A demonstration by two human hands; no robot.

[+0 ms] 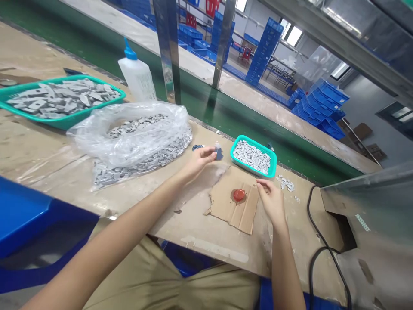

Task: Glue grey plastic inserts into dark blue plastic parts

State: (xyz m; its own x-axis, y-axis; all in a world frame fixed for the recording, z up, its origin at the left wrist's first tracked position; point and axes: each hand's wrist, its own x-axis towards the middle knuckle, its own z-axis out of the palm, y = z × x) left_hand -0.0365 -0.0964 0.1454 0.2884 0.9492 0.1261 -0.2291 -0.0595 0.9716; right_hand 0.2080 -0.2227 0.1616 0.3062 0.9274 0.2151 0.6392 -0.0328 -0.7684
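Observation:
My left hand (200,160) is closed in a pinch above the table, between the plastic bag and the teal basket. At its fingertips is a small dark-blue piece (219,153) with a pale, see-through upper part. To the right, my right hand (271,199) hovers over the edge of a torn cardboard sheet (222,211), thumb and fingers pressed together; what they hold, if anything, is too small to make out. On that cardboard sits a blob of red paste (239,195) with a dark stain around it. A small teal basket (237,162) of light-grey pieces stands just beyond.
A clear bag (129,146) full of grey parts lies at left, beside a larger green basket (64,122) of grey pieces. Behind stands a white bottle (138,77) with a blue cap. Loose pieces (286,184) and a black cable (311,228) are at right.

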